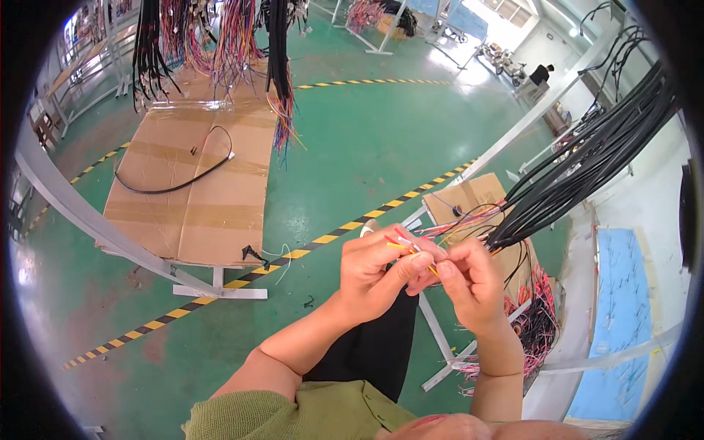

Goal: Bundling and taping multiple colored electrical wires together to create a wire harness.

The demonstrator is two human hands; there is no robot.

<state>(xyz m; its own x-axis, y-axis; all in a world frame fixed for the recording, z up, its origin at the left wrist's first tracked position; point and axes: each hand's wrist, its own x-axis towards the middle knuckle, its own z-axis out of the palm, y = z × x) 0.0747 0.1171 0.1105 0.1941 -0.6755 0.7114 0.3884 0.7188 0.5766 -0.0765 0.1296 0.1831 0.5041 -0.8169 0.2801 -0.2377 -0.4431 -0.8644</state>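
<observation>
My left hand [378, 271] is closed, thumb against fingers, on thin red, white and yellow wires [403, 243] whose ends stick up past the thumb. Close against it, my right hand [473, 282] is pinched on the same wires, and a short yellow piece shows between the two hands. Just beyond the right hand hangs a thick bundle of black cables [587, 161], with pink and orange wire ends reaching toward my fingers. Whether the held wires belong to that bundle is hidden by my hands.
A cardboard-covered stand [220, 183] at the left carries a black cable [172, 189]; more wire bundles [213, 37] hang behind it. A loose wire pile [539, 315] lies low right. Yellow-black tape [330, 236] crosses the green floor. Another person [541, 75] is far off.
</observation>
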